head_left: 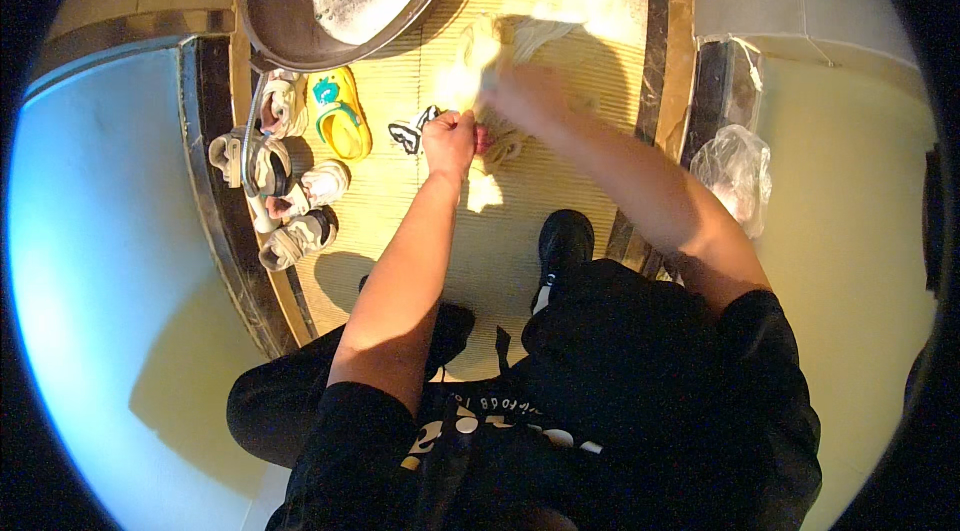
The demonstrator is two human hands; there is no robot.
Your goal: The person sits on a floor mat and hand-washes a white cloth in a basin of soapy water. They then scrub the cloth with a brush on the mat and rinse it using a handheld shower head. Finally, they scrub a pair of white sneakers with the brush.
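Right of the yellow clog [342,116], the left hand [450,143] is clenching the near end of a glare-washed pale item [478,51]. The right hand [522,98] is blurring, its grip unreadable; hard pushing could be sending everything skidding.

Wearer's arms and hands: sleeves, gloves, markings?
Short black sleeves, no markings seen on them. Forearms bare; no watch, bracelet or cable shows. Left hand ungloved. Right hand motion-blurred: looks bare too, finer detail unreadable.
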